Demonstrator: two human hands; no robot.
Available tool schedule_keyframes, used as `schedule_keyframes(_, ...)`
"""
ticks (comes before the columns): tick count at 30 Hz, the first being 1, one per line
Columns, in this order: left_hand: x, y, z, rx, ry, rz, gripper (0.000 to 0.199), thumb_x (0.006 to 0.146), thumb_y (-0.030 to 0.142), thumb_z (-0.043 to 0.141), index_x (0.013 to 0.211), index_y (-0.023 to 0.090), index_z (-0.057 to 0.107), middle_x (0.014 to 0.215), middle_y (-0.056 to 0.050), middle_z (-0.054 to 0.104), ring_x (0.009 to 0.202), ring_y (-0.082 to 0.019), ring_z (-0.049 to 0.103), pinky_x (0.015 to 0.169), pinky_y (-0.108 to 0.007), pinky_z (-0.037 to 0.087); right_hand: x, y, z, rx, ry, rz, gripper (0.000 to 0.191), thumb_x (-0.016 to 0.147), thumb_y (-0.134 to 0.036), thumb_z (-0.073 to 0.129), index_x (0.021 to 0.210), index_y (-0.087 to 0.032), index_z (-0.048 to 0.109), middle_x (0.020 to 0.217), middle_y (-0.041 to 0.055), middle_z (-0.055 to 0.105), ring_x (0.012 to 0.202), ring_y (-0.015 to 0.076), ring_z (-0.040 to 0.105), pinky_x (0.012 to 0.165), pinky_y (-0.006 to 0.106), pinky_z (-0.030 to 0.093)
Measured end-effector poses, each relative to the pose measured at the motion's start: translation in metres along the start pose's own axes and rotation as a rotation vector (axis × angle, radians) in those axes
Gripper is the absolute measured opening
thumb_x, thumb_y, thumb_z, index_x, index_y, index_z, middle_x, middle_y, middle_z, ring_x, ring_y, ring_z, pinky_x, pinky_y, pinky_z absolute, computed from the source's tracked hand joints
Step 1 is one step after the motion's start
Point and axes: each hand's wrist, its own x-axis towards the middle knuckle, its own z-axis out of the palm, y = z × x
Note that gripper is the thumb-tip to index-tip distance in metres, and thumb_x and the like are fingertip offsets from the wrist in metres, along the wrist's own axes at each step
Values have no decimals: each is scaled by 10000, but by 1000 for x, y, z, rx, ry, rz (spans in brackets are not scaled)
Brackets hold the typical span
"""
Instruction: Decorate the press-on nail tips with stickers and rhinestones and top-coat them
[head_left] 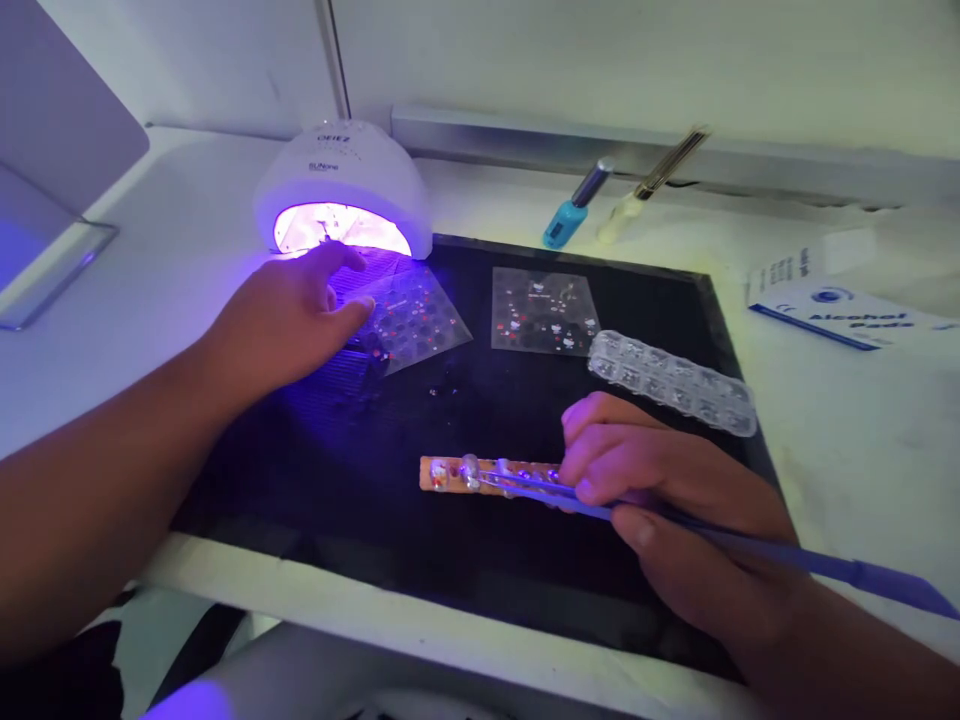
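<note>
My right hand (660, 480) is closed on long blue-purple tweezers (697, 525). Their tips meet a small shiny nail piece (470, 472) on a narrow orange-brown strip (433, 474), which carries several decorated pieces in a row. My left hand (289, 315) is before the glowing opening of a white UV lamp (341, 180), its fingers apart, thumb near a transparent sticker sheet (424, 325). Nothing is seen held in it. A second sticker sheet (540, 310) lies to the right, beside a clear compartment case (671, 380).
The black mat (300, 480) lies on a white table (862, 450). A blue bottle (574, 210) and a pale bottle with a metallic cap (649, 190) lie behind it. An Alcohol Pads packet (855, 305) is at the right. Small dark bits sit mid-mat.
</note>
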Motion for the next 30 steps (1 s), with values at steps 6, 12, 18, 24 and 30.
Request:
schedule_keyframes(6,-10,13,-2,-129,32,131,379,836,371,577,1180,219,619,604,49,555,502,-125,467,522,-286,366,2,-9,3,-71,12,68,211,795,-70,493,885,-233,592,755,6,611,738,173,549,709,381,482)
schedule_keyframes(12,-21,18,3,-131,-91,498,282,851,335,581,1097,210,639,514,86,478,433,-91,410,492,-258,318,-3,-14,4,-105,6,111,217,781,-78,499,888,-243,590,750,4,621,721,180,573,765,416,486)
schedule_keyframes(18,-43,40,-1,-82,-296,757,227,848,355,589,987,195,671,753,-21,624,625,-151,535,554,-298,360,-3,-18,7,-144,-4,172,203,818,-108,512,913,-265,598,774,5,647,714,195,614,798,439,511)
schedule_keyframes(24,-53,52,11,-78,-391,731,244,824,400,618,935,194,687,831,-53,610,714,-196,527,623,-354,403,-3,-19,5,-126,-37,156,209,801,-92,520,904,-255,601,759,14,647,679,194,612,752,435,522)
schedule_keyframes(30,-54,52,17,-57,-413,728,217,832,392,625,892,192,681,837,-46,598,742,-207,511,656,-380,400,-1,-23,6,-147,-3,196,217,799,-95,529,908,-268,602,776,19,664,743,220,632,755,432,533)
